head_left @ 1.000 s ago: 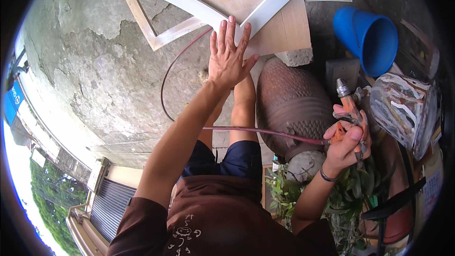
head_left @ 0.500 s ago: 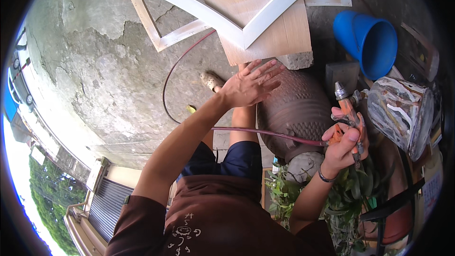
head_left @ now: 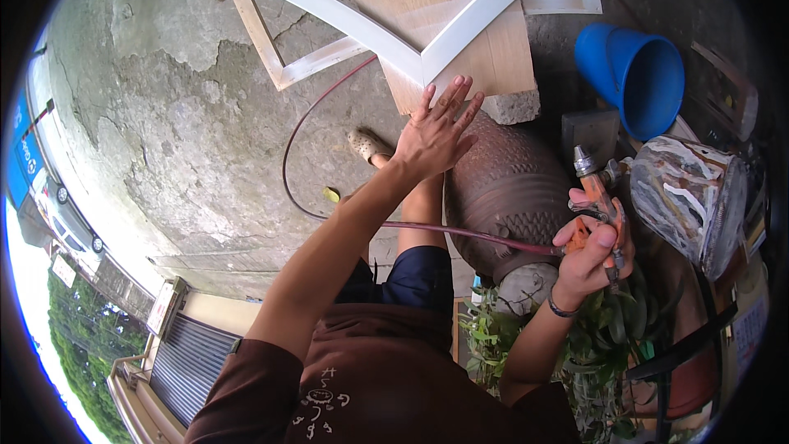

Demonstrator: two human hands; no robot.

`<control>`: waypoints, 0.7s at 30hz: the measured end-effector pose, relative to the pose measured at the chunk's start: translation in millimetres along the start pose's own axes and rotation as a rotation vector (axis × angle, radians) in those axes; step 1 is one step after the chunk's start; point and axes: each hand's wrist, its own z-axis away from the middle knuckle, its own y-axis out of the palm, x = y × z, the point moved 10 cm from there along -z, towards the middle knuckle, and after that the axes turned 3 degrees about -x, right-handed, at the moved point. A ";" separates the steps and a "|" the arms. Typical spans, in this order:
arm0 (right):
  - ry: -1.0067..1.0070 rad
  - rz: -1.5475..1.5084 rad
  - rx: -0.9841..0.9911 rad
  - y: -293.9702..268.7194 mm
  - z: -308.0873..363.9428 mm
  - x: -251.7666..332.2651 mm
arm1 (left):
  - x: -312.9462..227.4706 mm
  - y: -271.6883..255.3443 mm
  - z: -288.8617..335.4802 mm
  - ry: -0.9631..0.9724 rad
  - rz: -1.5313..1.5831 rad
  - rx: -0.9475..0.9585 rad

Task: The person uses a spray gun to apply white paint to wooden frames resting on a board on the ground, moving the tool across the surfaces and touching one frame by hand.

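Observation:
My left hand [head_left: 434, 138] is open, fingers spread, palm down and empty. Its fingertips overlap the near end of a plywood board [head_left: 491, 66], just below the corner of a white-painted wooden frame [head_left: 353, 23]; whether they touch the wood I cannot tell. My right hand [head_left: 585, 267] is closed round an orange spray gun [head_left: 602, 195], whose metal nozzle points away from me. A dark red hose [head_left: 485, 236] runs from the gun leftward, then curves up over the ground towards the board.
A concrete block [head_left: 514, 107] shows under the board, beside a large brown clay jar [head_left: 505, 189]. To the right are a blue bucket [head_left: 653, 86] on its side and a paint-smeared container [head_left: 686, 197]. Potted plants [head_left: 493, 325] stand close by my right arm. Cracked concrete [head_left: 181, 115] spreads left.
My left hand has moved forward, closer to the frame's corner, its fingers now pointing farther away from me. My right hand still grips the spray gun in nearly the same place.

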 end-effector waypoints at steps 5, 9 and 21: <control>-0.001 -0.010 -0.019 -4.6 1.7 4.0 | 22.1 -7.9 -8.6 -0.156 0.143 -0.085; -0.004 -0.018 0.023 -3.5 3.0 13.6 | -30.8 7.1 15.6 0.293 0.256 0.030; -0.117 0.152 -0.248 -106.5 -56.2 63.0 | -46.8 14.9 171.3 -0.292 1.019 0.658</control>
